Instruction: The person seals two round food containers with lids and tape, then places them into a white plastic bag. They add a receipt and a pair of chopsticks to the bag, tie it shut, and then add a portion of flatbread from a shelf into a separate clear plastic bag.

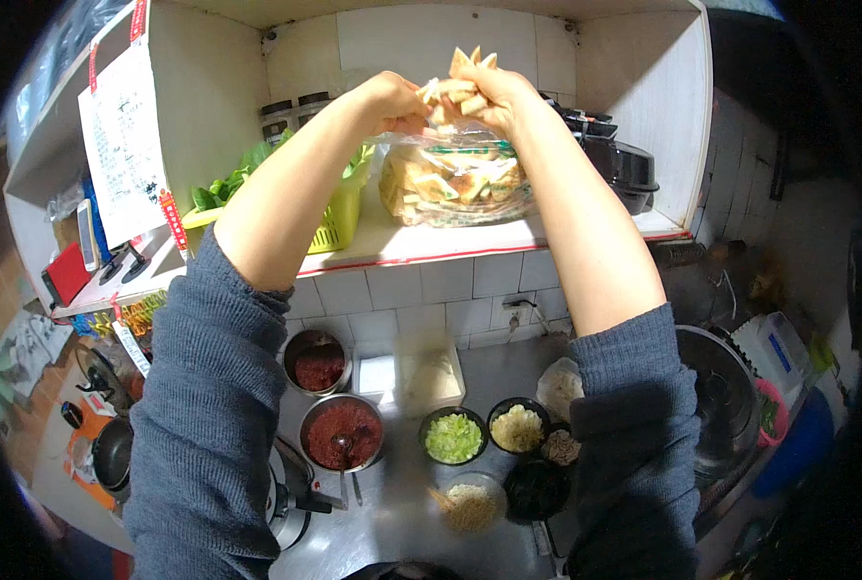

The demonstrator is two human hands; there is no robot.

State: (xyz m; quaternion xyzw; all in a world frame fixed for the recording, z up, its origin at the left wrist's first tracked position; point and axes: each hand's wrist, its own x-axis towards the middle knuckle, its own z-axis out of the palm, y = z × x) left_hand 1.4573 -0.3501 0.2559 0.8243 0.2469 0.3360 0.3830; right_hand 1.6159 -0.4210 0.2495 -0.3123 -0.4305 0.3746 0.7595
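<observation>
Both hands are raised over a clear plastic bag [456, 185] of pale, browned-edged wedge-shaped food pieces, which rests on the white shelf [416, 250]. My right hand [500, 98] is closed around a bunch of the food pieces [474, 61], their pointed tips sticking up above the fingers. My left hand [395, 105] is at the bag's mouth, its fingers pinched at the plastic edge and touching the pieces. A green plastic basket [340, 221] with leafy greens [228, 185] stands left of the bag, partly behind my left forearm.
Black plastic containers [623, 170] stand right of the bag. On the steel counter [402, 507] below are pots of red paste [342, 433], bowls of chopped green vegetable [453, 438] and minced garlic-like bits [518, 428], and a white tub [431, 377]. A pan handle [315, 504] juts out at the lower left.
</observation>
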